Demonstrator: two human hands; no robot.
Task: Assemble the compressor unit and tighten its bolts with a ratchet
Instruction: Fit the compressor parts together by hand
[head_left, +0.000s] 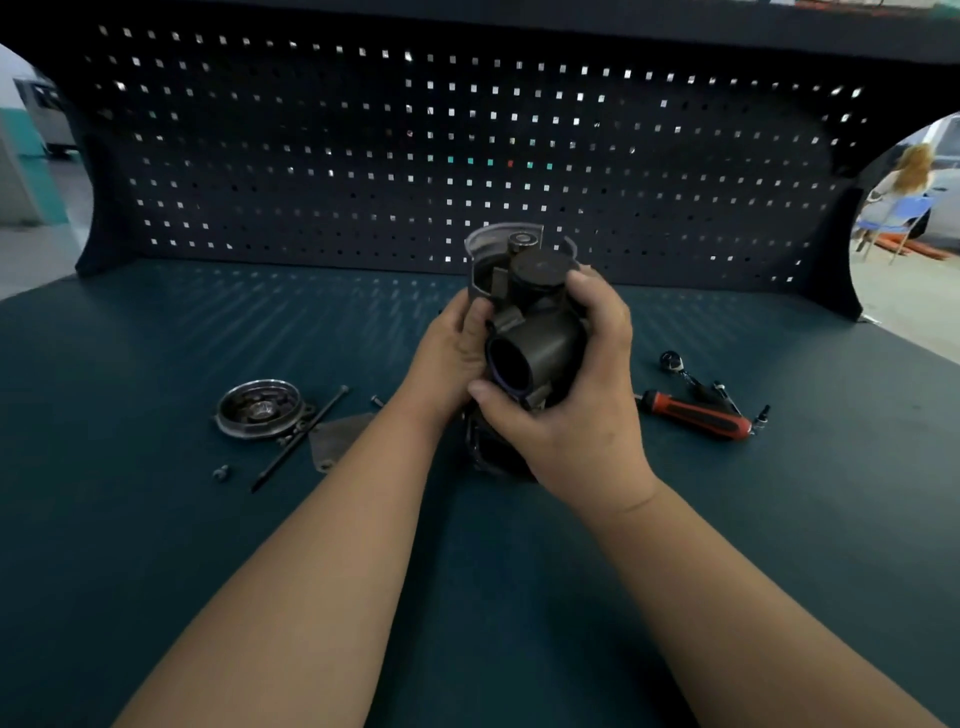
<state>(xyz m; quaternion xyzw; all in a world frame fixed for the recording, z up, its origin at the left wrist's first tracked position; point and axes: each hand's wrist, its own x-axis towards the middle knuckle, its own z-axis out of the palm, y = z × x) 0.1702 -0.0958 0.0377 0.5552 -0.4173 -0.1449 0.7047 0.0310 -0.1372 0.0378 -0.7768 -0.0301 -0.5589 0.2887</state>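
Over the matte bench (156, 545), hands grip the compressor body (535, 332) (cast metal).

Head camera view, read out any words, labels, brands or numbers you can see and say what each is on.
None can be read.
The compressor body shows no legible marking, and its top cap is too blurred to tell.
The ratchet handle, round cover and pegboard show no visible text.

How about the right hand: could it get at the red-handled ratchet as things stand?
Probably yes, once it lets go. The ratchet lies in the open on the mat just right of the right hand, with nothing between them. But that hand grips the compressor body, as does the left hand.
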